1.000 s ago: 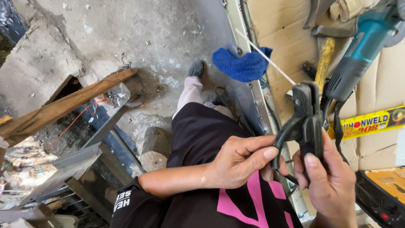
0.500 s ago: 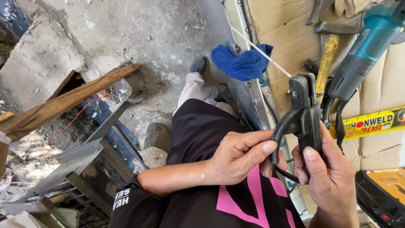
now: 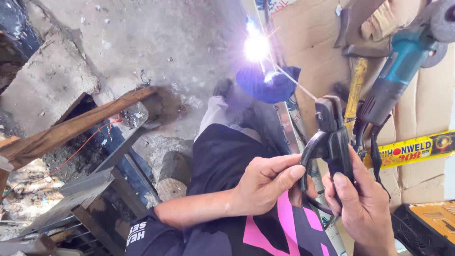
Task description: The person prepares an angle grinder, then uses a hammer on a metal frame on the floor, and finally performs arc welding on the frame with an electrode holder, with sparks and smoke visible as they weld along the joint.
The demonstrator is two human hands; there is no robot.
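While the concrete floor point(image 3: 156, 33) and the cardboard sheet point(image 3: 303, 42) fill most of the view, the work sits along the metal frame point(image 3: 291, 128) that runs up the middle right. A black electrode holder point(image 3: 332, 137) stands nearly upright, and from its head a thin rod point(image 3: 294, 80) slants up and to the left, its far tip at a bright white arc point(image 3: 256, 46) on the frame beside a blue cloth point(image 3: 270, 85). So the rod's long axis runs away from both hands, up and leftward, with the arc well apart from the grip.

The right hand point(image 3: 365, 208) is wrapped shut around the holder's handle, thumb pressed on its front. The left hand point(image 3: 265, 182) comes in from the left, fingers curled, fingertips touching the holder's lever; it is the hand nearer the arc side.

A teal grinder point(image 3: 395, 71) lies just right of the holder, a yellow-handled tool point(image 3: 354, 90) between them. A wooden beam point(image 3: 71, 125) lies far left.
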